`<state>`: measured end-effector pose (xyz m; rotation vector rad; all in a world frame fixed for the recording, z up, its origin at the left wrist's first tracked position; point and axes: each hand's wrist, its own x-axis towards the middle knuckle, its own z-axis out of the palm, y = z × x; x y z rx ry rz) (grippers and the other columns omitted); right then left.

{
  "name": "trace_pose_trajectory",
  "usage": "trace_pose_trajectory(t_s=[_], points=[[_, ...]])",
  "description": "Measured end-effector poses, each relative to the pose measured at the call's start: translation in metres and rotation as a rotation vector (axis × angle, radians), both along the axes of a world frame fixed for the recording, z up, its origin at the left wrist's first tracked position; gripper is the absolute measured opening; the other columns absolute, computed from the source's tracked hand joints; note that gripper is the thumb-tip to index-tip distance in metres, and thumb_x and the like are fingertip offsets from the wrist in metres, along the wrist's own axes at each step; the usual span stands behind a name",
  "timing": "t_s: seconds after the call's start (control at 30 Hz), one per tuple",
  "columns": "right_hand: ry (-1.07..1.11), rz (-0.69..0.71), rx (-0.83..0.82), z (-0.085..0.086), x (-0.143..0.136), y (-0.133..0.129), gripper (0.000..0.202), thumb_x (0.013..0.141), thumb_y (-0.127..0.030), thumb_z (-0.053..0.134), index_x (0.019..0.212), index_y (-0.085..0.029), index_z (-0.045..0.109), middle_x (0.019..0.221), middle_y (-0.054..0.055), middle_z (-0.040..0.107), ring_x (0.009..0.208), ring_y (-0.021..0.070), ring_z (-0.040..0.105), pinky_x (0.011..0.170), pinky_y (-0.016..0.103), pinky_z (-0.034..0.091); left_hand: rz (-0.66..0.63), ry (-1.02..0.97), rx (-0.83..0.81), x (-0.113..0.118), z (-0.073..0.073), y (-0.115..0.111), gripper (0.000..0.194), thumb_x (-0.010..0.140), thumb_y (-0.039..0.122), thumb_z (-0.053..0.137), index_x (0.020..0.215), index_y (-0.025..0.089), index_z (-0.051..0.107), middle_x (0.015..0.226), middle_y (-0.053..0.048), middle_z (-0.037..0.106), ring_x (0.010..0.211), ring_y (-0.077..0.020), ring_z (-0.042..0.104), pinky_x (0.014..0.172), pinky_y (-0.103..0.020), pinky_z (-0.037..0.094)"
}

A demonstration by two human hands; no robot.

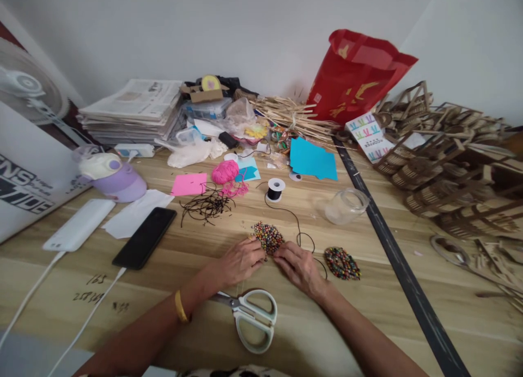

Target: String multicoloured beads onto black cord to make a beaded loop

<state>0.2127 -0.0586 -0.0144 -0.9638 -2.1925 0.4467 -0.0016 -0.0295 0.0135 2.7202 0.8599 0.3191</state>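
Both hands meet at the near edge of a loose pile of multicoloured beads point(267, 235) on the wooden table. My left hand point(244, 261) comes from the left, fingers closed together at the beads; what they pinch is too small to make out. Opposite it, my right hand point(301, 265) is closed too, fingertips against the pile's right side and their hold hidden. A black cord point(299, 224) runs from a white spool point(275, 189) to beside the right hand. Strung beads point(342, 263) lie coiled to its right. White-handled scissors point(255, 318) rest below the hands.
Black cord scraps point(207, 205), pink yarn point(225, 172) and a glass jar point(346, 206) lie beyond the hands. A phone point(144, 238) and power bank point(79, 224) sit left. Newspapers point(131, 107), a red bag point(355, 77) and small woven baskets point(429, 175) stand farther off.
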Motion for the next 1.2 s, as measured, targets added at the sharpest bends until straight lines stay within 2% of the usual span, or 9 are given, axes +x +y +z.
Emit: trace_pose_trajectory(t_s=[0.13,0.3,0.6,0.8,0.97,1.1,1.2], points=[[-0.045,0.031,0.006,0.002,-0.001,-0.001,0.017,0.095,-0.022,0.045,0.098,-0.02,0.061,0.091,0.008,0.064,0.079,0.0177,0.063,0.071,0.03,0.053,0.027,0.029,-0.015,-0.008,-0.001,0.003,0.009,0.086,0.021,0.055,0.081,0.017,0.06,0.086,-0.004,0.06,0.087,-0.0184,0.054,0.084,-0.031,0.039],[-0.121,0.037,0.02,0.0,0.0,-0.002,0.018,0.096,-0.021,0.044,0.1,-0.02,0.061,0.09,0.008,0.064,0.079,0.0177,0.062,0.068,0.029,0.052,0.004,0.006,-0.046,-0.016,-0.011,0.008,0.007,0.086,0.02,0.054,0.082,0.017,0.06,0.087,-0.003,0.061,0.088,-0.018,0.055,0.086,-0.031,0.038],[-0.183,0.062,0.082,0.004,-0.004,-0.003,0.02,0.096,-0.021,0.043,0.098,-0.019,0.062,0.091,0.008,0.063,0.083,0.0187,0.059,0.069,0.03,0.05,-0.005,-0.024,-0.07,-0.012,-0.018,0.009,0.011,0.088,0.019,0.052,0.082,0.016,0.06,0.085,-0.003,0.061,0.087,-0.0174,0.054,0.084,-0.029,0.038],[-0.242,0.091,0.146,0.005,-0.009,-0.004,0.016,0.094,-0.016,0.046,0.09,-0.016,0.062,0.086,0.007,0.064,0.077,0.0174,0.056,0.064,0.027,0.046,0.029,-0.039,-0.113,-0.008,-0.016,0.011,0.009,0.084,0.015,0.056,0.078,0.016,0.062,0.083,-0.003,0.062,0.084,-0.0172,0.056,0.08,-0.028,0.04],[-0.325,0.057,0.185,0.005,-0.01,-0.005,0.016,0.095,-0.017,0.047,0.089,-0.016,0.061,0.082,0.006,0.063,0.074,0.0162,0.056,0.061,0.026,0.041,0.049,-0.108,-0.141,-0.007,-0.008,0.012,0.01,0.08,0.01,0.056,0.073,0.015,0.063,0.078,-0.004,0.063,0.078,-0.0158,0.056,0.078,-0.026,0.042],[-0.362,0.027,0.185,0.008,-0.014,-0.005,0.018,0.095,-0.017,0.044,0.09,-0.016,0.062,0.081,0.006,0.063,0.074,0.0169,0.056,0.061,0.026,0.041,0.101,-0.23,-0.225,-0.006,-0.008,0.013,0.011,0.075,0.007,0.058,0.071,0.015,0.064,0.071,-0.002,0.063,0.071,-0.014,0.056,0.071,-0.024,0.043],[-0.394,-0.011,0.175,0.007,-0.017,-0.004,0.019,0.096,-0.017,0.043,0.093,-0.017,0.062,0.081,0.006,0.062,0.076,0.0173,0.057,0.061,0.025,0.041,0.187,-0.312,-0.38,-0.005,-0.011,0.014,0.011,0.069,0.006,0.06,0.071,0.014,0.066,0.066,-0.001,0.062,0.062,-0.0116,0.054,0.061,-0.021,0.042]])
